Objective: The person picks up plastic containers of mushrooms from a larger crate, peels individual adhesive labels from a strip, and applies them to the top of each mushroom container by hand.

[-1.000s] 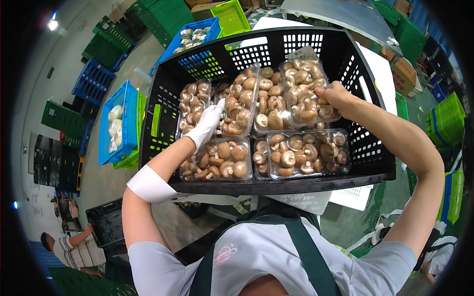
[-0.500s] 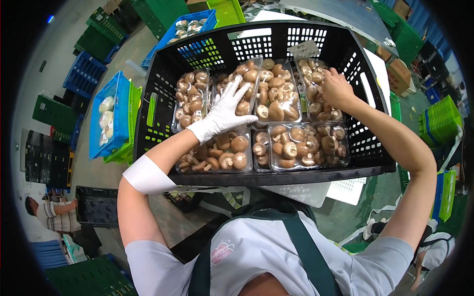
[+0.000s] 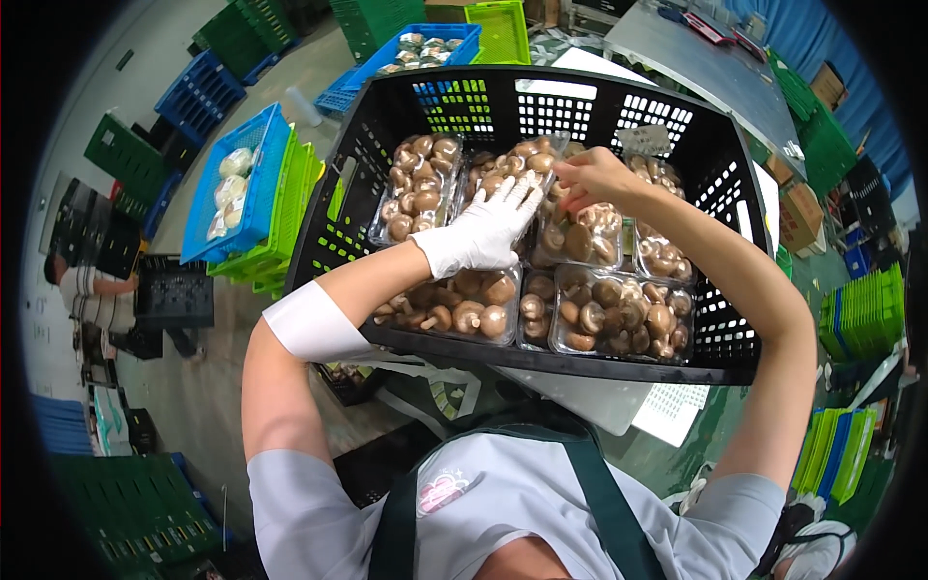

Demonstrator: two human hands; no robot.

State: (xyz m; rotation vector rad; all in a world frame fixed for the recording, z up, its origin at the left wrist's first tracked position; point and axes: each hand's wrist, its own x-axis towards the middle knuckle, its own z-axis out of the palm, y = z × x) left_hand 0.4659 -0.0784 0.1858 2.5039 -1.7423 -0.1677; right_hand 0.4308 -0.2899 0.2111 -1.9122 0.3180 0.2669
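Observation:
A black perforated crate (image 3: 464, 356) in front of me holds several transparent plastic packs of brown mushrooms. My left hand (image 3: 483, 227), in a white glove, lies with its fingers stretched over a tilted mushroom pack (image 3: 527, 158) in the middle of the back row. Bare and curled, my right hand (image 3: 599, 184) is at that pack's right edge, above the neighbouring mushroom pack (image 3: 585, 240). Its fingertips are bent together; what they grip, if anything, is hidden. Another mushroom pack (image 3: 623, 314) lies at the front right of the crate, and one (image 3: 454, 304) shows partly beneath my left forearm.
A grey label (image 3: 645, 141) stands at the crate's back right. Blue crates (image 3: 208, 222) on green ones hold pale wrapped produce to the left. A metal table (image 3: 706, 72) is at the far right. Another person (image 3: 97, 300) handles a black crate (image 3: 174, 293) at far left.
My right hand has moved left, from the back-right pack to the middle packs. My left hand stays on its pack. The whole view has shifted slightly.

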